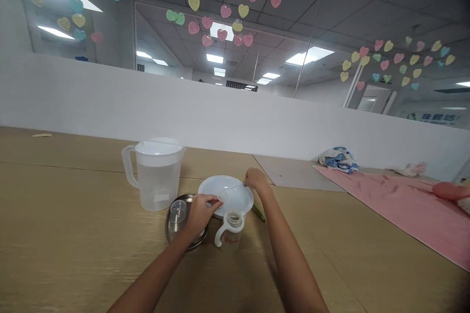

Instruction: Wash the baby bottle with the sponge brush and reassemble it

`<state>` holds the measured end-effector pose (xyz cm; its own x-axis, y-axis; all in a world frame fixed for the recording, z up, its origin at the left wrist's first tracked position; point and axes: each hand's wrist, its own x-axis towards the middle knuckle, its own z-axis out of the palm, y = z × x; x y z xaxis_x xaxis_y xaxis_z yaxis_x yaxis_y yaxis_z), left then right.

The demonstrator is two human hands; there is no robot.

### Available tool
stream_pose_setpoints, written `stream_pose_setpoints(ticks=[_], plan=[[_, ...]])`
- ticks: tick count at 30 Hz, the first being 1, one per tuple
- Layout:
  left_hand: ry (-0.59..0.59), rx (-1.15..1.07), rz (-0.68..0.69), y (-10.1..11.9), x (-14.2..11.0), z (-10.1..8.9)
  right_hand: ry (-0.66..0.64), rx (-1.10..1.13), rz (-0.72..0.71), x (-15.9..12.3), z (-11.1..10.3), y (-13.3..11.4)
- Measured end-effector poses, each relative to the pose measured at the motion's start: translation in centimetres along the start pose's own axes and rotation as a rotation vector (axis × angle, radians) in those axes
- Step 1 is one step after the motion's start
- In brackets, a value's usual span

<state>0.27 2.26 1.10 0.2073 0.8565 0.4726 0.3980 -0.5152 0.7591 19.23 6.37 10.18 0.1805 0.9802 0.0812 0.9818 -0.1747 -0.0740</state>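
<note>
Over the white plate point(238, 201) both of my hands are closed in a pinch. My left hand point(200, 212) grips a small pale, translucent piece point(222, 196) whose kind I cannot make out. A thin pale strand point(233, 187) runs from near that piece to my right hand point(256, 179), whose fingers are closed on its end. Just in front of the plate stands a clear glass jar point(232, 234) with a white collar and handle, its mouth uncovered. Left of it, partly behind my left wrist, is a round metal tray point(169, 230) with a clear plastic cup point(178, 211) on it.
A lidded translucent pitcher point(159, 178) stands behind the tray. A green, slim object point(259, 212) lies right of the plate, near my right forearm. Farther right are a pink cloth point(396, 205) and a crumpled blue-and-white cloth point(338, 159). A white wall point(227, 117) borders the table's back.
</note>
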Motion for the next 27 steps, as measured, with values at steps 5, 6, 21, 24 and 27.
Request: stream_pose_setpoints(ticks=[5, 6, 21, 24, 27], plan=[[0.017, -0.026, -0.014, -0.1, -0.1, 0.0, -0.085, 0.019, -0.103, -0.1, 0.0, -0.7], [0.015, -0.043, -0.013, -0.1, -0.1, 0.0, -0.132, 0.059, -0.168, -0.2, -0.1, -0.8], [-0.020, -0.201, -0.048, -0.1, 0.0, -0.6, -0.541, 0.773, -0.681, -0.9, 1.0, -3.2], [0.033, -0.114, -0.036, 0.2, -0.2, -1.4, -0.569, 0.829, -0.682, -1.3, 0.5, -3.0], [0.135, -0.062, -0.003, -0.1, -0.7, -2.5, -0.596, 0.896, -0.671, -1.7, -0.1, -2.8]])
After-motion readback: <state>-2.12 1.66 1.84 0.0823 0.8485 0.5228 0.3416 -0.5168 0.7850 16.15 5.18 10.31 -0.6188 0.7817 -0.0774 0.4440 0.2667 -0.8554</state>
